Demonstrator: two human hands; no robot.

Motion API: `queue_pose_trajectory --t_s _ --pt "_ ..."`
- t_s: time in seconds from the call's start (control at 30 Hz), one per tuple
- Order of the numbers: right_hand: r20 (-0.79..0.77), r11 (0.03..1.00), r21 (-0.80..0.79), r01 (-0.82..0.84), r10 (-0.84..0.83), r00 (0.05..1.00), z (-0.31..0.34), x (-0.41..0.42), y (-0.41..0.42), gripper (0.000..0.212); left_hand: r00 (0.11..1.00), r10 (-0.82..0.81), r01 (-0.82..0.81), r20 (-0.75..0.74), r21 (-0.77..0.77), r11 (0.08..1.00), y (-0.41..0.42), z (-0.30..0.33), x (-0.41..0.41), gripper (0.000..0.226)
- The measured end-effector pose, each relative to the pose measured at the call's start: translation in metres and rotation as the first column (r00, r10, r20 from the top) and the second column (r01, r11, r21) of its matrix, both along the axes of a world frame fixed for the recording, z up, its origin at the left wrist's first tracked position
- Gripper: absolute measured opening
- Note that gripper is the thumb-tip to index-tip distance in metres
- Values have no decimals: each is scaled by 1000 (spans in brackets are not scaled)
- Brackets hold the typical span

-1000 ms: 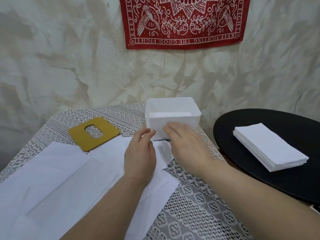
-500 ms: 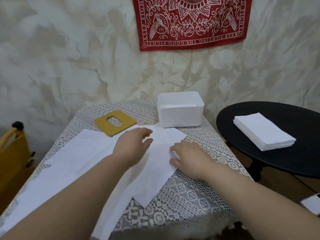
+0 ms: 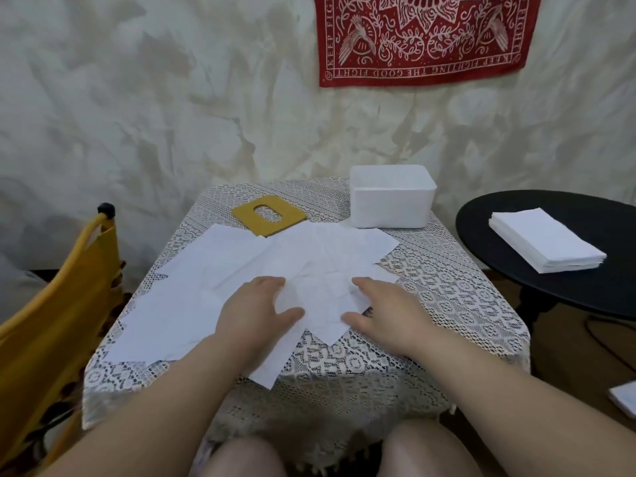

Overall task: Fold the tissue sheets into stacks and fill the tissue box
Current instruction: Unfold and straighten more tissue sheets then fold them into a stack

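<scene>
While both hands lie palm-down on the spread of white tissue sheets, nothing is gripped: the left hand rests flat with fingers extended and thumb splayed toward the centre, and the right hand mirrors it, fingers loose and pressing on the paper, a gap of bare tissue between the two. The sheets overlap in a fan across the lace-covered tabletop, one corner overhanging the near edge. The open white tissue box stands at the far right of the tabletop, its front just beside the farthest sheets; whether it holds anything cannot be told. The yellow lid with an oval slot lies flat left of the box, its near edge touching the sheets. A folded stack of tissues sits on the black round side table to the right, well apart from the hands. A yellow chair stands at left; a red cloth hangs on the wall
</scene>
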State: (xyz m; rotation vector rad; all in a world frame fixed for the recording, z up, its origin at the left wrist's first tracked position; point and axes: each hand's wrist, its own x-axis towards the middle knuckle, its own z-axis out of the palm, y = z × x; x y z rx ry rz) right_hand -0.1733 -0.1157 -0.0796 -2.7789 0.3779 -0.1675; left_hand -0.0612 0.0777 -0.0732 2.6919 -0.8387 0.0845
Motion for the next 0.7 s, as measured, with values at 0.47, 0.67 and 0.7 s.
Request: queue_pose_trajectory --t_s 0.47,0.67,0.7 --pt "112 997 1 79 -78 991 9 70 -18 44 984 -110 111 139 -2 994 -78 1 42 38" --pt "158 995 -72 72 -60 986 3 81 -23 37 962 -153 159 224 -9 987 -80 -4 48 26" --pt "171 995 -72 72 -59 984 2 82 -24 35 956 -164 176 244 -28 984 -79 -5 48 26"
